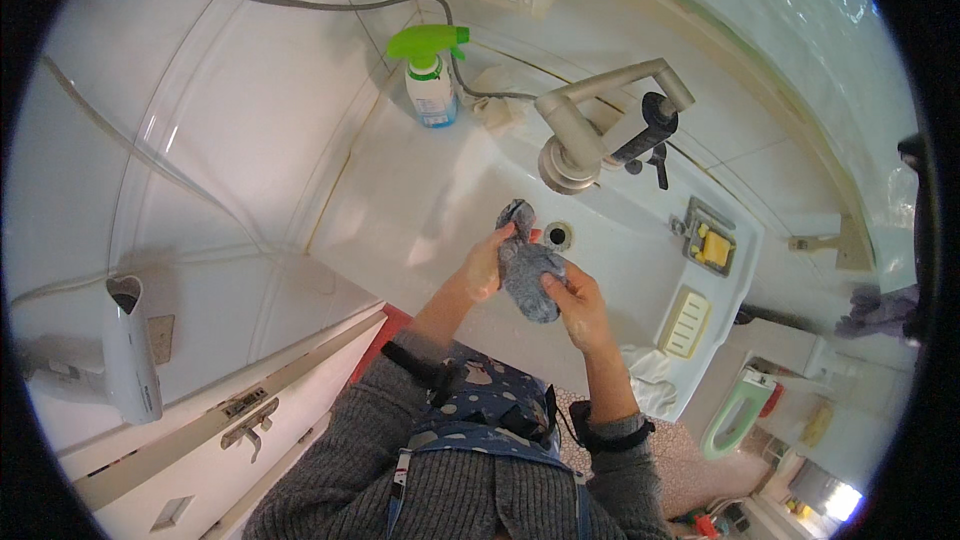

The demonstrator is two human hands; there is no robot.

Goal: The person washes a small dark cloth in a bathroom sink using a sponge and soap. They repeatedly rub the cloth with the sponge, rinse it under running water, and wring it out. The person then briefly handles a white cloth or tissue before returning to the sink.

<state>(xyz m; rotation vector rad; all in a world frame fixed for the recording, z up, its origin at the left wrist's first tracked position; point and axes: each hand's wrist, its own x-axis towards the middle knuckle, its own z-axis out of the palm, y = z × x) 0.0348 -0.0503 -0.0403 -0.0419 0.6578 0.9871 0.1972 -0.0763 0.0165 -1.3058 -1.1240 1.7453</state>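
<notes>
A grey cloth item (531, 279), which looks like a sock, is held in both hands over the white sink basin (420, 187). My left hand (486, 262) grips its upper, narrower part, with the thumb on top and some fingers hidden behind the fabric. At the lower, wider part, my right hand (581, 306) pinches the right edge between thumb and fingers. Just beyond the cloth lies the round drain (558, 236). The metal faucet (574, 135) stands behind it, with its spout section folded up to the right.
A spray bottle (431, 82) with a green head stands at the basin's back left. On the right rim are a soap dish holding yellow soap (716, 248), a slotted cream dish (685, 321) and a white cloth (651, 379). A hair dryer (133, 349) hangs at left, near a door handle (251, 429).
</notes>
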